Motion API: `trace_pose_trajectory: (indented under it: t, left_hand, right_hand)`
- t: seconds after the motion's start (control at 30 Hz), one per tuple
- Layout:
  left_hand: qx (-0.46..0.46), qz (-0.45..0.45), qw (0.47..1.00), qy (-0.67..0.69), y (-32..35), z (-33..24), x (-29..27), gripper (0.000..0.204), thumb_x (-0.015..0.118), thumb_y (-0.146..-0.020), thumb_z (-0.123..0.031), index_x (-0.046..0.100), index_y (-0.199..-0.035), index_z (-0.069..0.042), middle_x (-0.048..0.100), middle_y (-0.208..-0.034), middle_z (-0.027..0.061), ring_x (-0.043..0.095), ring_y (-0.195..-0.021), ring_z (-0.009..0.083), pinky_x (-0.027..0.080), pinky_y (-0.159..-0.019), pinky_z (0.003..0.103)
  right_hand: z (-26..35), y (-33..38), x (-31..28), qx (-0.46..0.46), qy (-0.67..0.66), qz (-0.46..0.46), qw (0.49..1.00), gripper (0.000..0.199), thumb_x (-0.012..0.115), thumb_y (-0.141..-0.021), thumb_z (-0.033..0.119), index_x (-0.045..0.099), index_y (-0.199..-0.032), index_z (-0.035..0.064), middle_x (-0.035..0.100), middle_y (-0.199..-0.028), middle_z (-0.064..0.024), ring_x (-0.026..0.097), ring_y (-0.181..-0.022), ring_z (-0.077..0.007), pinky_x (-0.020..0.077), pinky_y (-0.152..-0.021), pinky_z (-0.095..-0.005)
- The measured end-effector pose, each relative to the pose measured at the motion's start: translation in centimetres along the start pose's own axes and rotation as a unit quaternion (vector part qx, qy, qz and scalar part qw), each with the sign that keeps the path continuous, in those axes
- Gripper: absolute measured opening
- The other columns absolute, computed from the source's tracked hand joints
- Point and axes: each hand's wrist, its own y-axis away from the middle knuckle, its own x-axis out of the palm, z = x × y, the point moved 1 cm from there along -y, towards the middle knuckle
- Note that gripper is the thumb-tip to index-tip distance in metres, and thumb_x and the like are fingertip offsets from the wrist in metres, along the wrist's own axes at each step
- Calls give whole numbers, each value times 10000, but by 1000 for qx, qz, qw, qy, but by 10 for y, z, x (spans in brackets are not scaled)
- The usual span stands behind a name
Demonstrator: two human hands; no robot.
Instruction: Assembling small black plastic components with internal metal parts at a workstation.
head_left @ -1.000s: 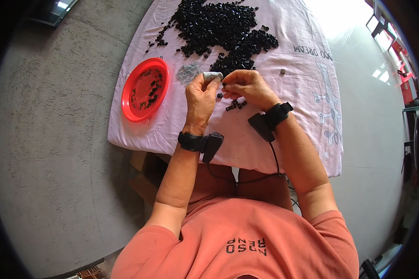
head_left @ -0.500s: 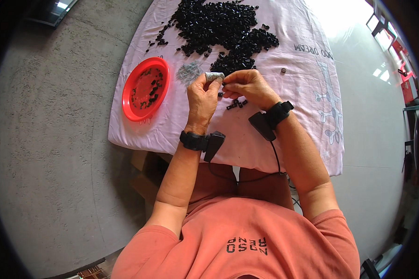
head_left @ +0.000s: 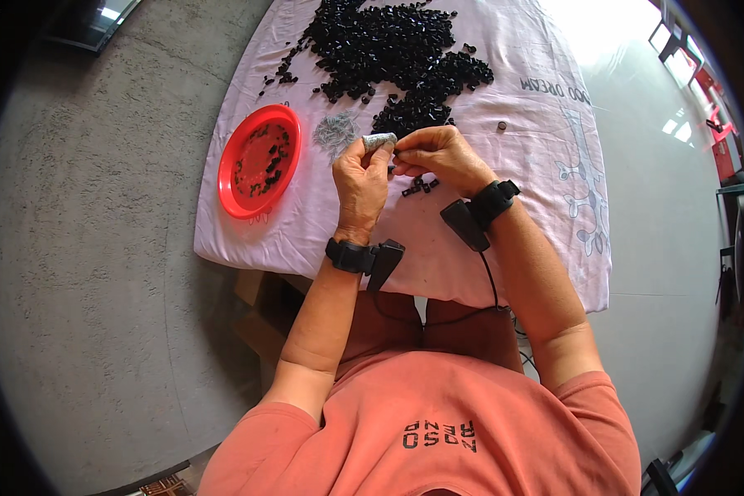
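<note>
Left hand: I see the left hand (head_left: pixel 361 186) drawn into a tight pinch, thumb pressed against a silver-grey piece (head_left: pixel 379 140); whether that piece is held loose or wound round a finger, I cannot tell.
Right hand: The right hand (head_left: pixel 452 159) is curled from the right, thumb and forefinger nearly closed around a small black piece (head_left: pixel 396 151), mostly hidden by the fingers.
Meeting point: The fingertips of both hands come together just above the cloth, probably so that one steadies while the other does fine work.
Black heap: A broad heap of glossy black pieces (head_left: pixel 388 41) spreads beyond the hands, its near end just past the fingertips, which I judge keeps it in easy reach.
Metal slivers: A loose tangle of thin metal slivers (head_left: pixel 336 131) lies left of the left hand, seemingly apart so the two kinds do not mix.
Red dish: Farther left, a round red dish (head_left: pixel 222 169) holds scattered black bits; its rim likely keeps them from straying.
Near cluster: A few black parts (head_left: pixel 420 187) lie just below the right hand.
Surface: Pale pink cloth (head_left: pixel 488 248) covers the table beneath everything.
</note>
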Motion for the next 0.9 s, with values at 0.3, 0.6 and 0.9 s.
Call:
trace_pose_trajectory:
  t: [0.3, 0.6, 0.9]
  left_hand:
    - [-11, -3, 1000, 18, 1, 2, 1, 122, 684, -931, -52, 733, -1027, 2, 683, -869, -14, 567, -767, 45, 455, -677, 207]
    - [46, -6, 999, -16, -1, 11, 3, 93, 697, -926, -64, 723, -983, 5, 656, -825, -14, 544, -707, 33, 438, -607, 213]
    - [75, 32, 988, -129, -2, -11, -6, 109, 659, -942, -76, 703, -956, 22, 630, -806, 34, 547, -654, 79, 445, -573, 257]
  right_hand:
    - [1, 0, 2, 8, 7, -15, 1000, 189, 703, -928, 90, 699, -1046, -58, 735, -927, -134, 729, -823, -175, 608, -752, -264]
    - [3, 0, 0, 8, 20, -20, 1000, 177, 698, -938, 124, 715, -1021, -31, 736, -904, -111, 718, -802, -144, 594, -737, -248]
    - [4, 2, -3, 11, 16, -21, 1000, 159, 683, -945, 125, 711, -1012, -17, 732, -895, -93, 718, -806, -142, 592, -740, -254]
